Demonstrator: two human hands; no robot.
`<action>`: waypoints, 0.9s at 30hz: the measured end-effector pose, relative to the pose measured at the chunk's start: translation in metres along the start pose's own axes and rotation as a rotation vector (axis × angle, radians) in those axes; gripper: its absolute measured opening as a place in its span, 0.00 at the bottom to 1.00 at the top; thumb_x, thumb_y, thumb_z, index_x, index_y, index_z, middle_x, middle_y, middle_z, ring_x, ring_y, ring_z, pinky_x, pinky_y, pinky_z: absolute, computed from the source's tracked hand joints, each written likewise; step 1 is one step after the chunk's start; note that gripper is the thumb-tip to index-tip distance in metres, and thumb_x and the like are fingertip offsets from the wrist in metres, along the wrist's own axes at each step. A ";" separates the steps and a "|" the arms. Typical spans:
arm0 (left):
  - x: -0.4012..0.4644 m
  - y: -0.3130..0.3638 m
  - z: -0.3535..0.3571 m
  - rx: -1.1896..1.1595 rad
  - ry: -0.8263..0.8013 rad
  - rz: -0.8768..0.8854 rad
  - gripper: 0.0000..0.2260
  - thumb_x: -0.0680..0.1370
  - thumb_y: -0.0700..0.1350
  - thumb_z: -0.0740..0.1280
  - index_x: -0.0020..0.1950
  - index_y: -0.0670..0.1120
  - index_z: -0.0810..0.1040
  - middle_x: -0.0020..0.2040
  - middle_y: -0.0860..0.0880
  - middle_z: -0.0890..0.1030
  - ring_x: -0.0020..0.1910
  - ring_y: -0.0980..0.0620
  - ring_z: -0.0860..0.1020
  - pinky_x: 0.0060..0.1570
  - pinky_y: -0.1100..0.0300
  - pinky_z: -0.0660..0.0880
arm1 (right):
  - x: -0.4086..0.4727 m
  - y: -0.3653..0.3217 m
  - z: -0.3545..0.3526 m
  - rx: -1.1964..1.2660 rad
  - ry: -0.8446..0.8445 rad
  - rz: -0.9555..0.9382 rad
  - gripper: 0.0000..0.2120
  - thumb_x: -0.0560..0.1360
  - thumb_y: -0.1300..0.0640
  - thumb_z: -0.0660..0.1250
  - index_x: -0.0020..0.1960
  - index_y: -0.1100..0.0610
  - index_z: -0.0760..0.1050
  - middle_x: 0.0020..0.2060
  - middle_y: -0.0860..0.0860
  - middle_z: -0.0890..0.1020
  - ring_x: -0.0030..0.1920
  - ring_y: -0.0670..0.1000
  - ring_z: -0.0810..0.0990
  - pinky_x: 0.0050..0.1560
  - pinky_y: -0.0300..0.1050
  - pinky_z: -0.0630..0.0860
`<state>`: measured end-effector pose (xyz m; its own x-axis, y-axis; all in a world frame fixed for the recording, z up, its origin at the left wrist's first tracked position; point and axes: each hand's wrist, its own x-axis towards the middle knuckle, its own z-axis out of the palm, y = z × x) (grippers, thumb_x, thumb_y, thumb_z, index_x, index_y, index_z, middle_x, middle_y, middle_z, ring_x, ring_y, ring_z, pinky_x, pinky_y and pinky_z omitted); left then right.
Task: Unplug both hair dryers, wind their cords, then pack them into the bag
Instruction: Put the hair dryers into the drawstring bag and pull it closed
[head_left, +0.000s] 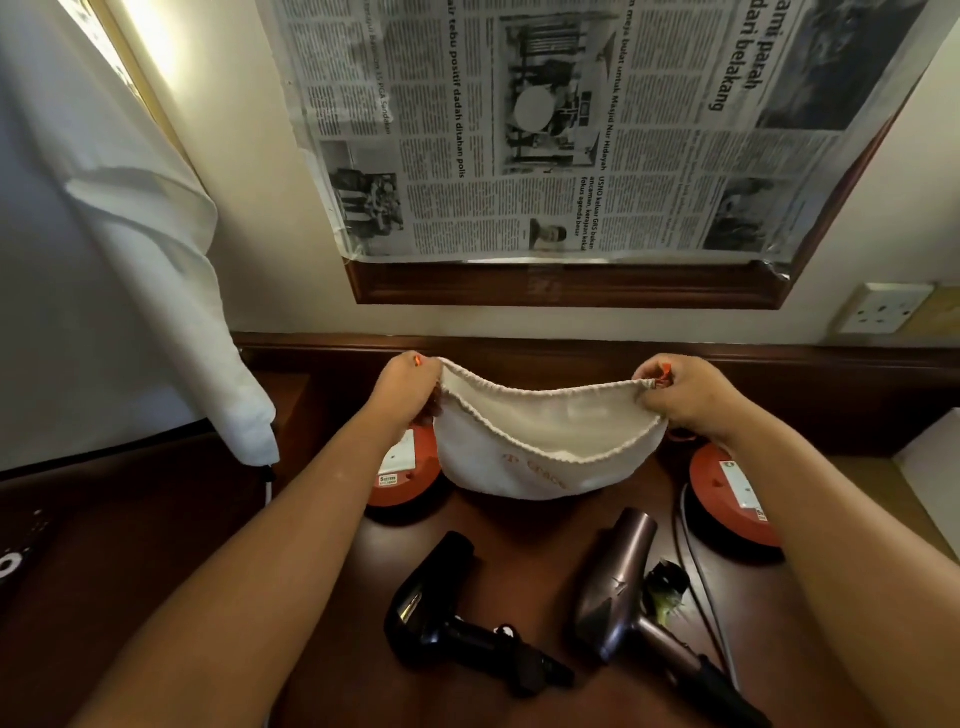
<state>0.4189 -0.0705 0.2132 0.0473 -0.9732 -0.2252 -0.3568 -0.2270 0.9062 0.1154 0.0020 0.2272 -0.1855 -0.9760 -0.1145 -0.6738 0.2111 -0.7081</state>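
A cream drawstring bag (524, 462) is held up over the back of the dark wooden desk, its mouth stretched wide. My left hand (410, 392) grips the rim's left end and my right hand (685, 397) grips the right end by an orange cord tip. Nearer to me, a black hair dryer (441, 618) lies on the desk at the left. To its right lies a brown hair dryer (621, 587), its handle toward me. Beside the brown one sits a bundled black cord (665, 584).
Two orange extension reels (400, 475) (735, 499) stand either side of the bag. A grey cable (701, 582) runs along the desk at the right. A wall socket (883, 309) is at the upper right. Newspaper (561, 124) covers a framed mirror; white cloth (119, 291) hangs left.
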 end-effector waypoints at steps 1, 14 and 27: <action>0.001 0.002 0.001 -0.010 -0.006 0.009 0.04 0.75 0.42 0.60 0.40 0.44 0.70 0.32 0.46 0.73 0.29 0.49 0.72 0.29 0.58 0.69 | 0.000 -0.001 0.000 -0.021 0.018 -0.016 0.05 0.71 0.63 0.67 0.44 0.54 0.79 0.37 0.51 0.80 0.37 0.51 0.78 0.35 0.42 0.72; 0.005 0.010 -0.037 0.939 -0.218 0.271 0.05 0.77 0.44 0.65 0.51 0.46 0.77 0.47 0.48 0.78 0.44 0.51 0.76 0.37 0.61 0.72 | -0.003 0.023 -0.019 -0.437 -0.010 -0.012 0.06 0.76 0.61 0.63 0.42 0.53 0.74 0.42 0.53 0.79 0.40 0.51 0.76 0.37 0.45 0.75; -0.017 0.057 0.028 0.347 -0.036 0.439 0.08 0.75 0.38 0.67 0.53 0.43 0.74 0.42 0.51 0.76 0.40 0.55 0.74 0.40 0.68 0.71 | -0.005 -0.091 0.075 -0.094 0.052 -0.353 0.15 0.73 0.46 0.68 0.50 0.57 0.75 0.42 0.50 0.79 0.43 0.51 0.77 0.43 0.47 0.74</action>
<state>0.3720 -0.0654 0.2589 -0.2047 -0.9703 0.1291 -0.6222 0.2307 0.7480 0.2313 -0.0162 0.2405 0.0356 -0.9859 0.1632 -0.7654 -0.1319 -0.6299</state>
